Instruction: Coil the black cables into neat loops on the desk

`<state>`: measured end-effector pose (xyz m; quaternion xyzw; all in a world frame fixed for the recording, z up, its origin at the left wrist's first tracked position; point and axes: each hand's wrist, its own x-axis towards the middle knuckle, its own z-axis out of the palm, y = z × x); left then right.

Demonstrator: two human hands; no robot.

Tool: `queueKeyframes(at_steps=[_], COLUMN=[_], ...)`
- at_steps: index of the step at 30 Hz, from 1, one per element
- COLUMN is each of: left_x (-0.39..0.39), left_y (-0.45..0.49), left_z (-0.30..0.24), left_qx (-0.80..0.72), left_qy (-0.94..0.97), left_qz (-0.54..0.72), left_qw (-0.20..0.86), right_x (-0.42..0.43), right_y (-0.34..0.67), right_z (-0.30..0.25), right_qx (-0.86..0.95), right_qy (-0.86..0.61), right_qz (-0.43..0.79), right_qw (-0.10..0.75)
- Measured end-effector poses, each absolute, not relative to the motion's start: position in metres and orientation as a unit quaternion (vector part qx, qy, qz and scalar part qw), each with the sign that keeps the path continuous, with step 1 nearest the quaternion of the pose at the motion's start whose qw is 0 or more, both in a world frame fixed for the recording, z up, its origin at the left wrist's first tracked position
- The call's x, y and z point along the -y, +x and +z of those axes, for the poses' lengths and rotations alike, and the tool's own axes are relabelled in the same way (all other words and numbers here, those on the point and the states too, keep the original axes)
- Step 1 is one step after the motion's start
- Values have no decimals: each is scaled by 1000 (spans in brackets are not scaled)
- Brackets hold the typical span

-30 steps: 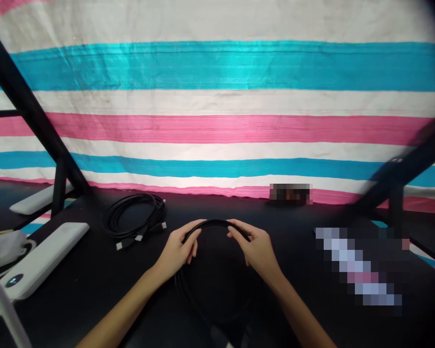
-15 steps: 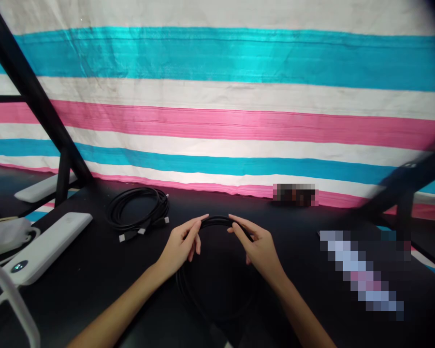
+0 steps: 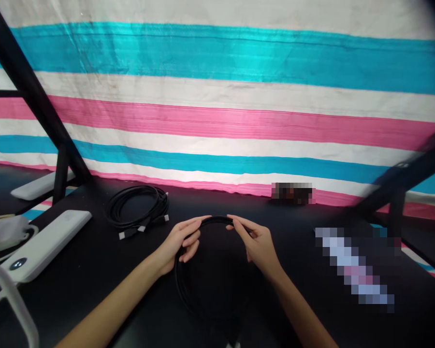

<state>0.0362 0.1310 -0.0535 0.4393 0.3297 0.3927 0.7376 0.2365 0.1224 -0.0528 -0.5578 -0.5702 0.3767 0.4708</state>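
A black cable (image 3: 217, 220) is looped into a coil, its top arc pinched between my two hands. My left hand (image 3: 181, 241) closes on the upper left of the loop, with thumb and fingers around the strands. On the upper right, my right hand (image 3: 255, 239) grips the same coil between thumb and forefinger. The lower part of the loop hangs toward me, dark against the black table, and a pale connector (image 3: 233, 344) shows at the bottom edge. Behind my left hand lies another coiled black cable (image 3: 137, 208), with several light-coloured plug ends.
A white power bank (image 3: 52, 246) with a round dark display lies at left, near a white cord (image 3: 16, 299). Black metal struts (image 3: 39, 101) rise at both sides. A striped sheet (image 3: 217, 116) hangs behind the black table (image 3: 105, 270). A blurred-out object (image 3: 353, 266) lies at right.
My left hand's fingers have curled further around the coil and its wrist has shifted slightly left. The right hand keeps its grip. The connector at the bottom has moved slightly right.
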Motion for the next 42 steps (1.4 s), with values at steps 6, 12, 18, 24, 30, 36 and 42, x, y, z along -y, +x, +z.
queueKeyframes(at_steps=[6,12,18,24,30,36,42], left_x=[-131,-130,-129,-126,-125,-128,-132], left_y=[34,37,36,35,37,38,36], left_z=[-49,-49,-52,-49,-49,-61,-71], left_qx=[-327,-347,-356,-346,-356,-434,-451], left_qy=[411,433,488,483,498,593,685], left_qz=[355,360,367,386,394,380,401], left_qw=[773,750,707,705,686,561,408], right_x=[-123,-124,-122,-123,-126,-122,-120], right_y=[236,239,242,247,246,238,231], right_z=[-49,-50,-47,-47,-51,-53,-59], right_qx=[540,517,490,445,444,533,591], right_qy=[-543,-530,-498,-480,-484,-541,-562], right_qz=[440,501,562,627,628,489,412], right_qw=[469,448,443,423,417,429,407])
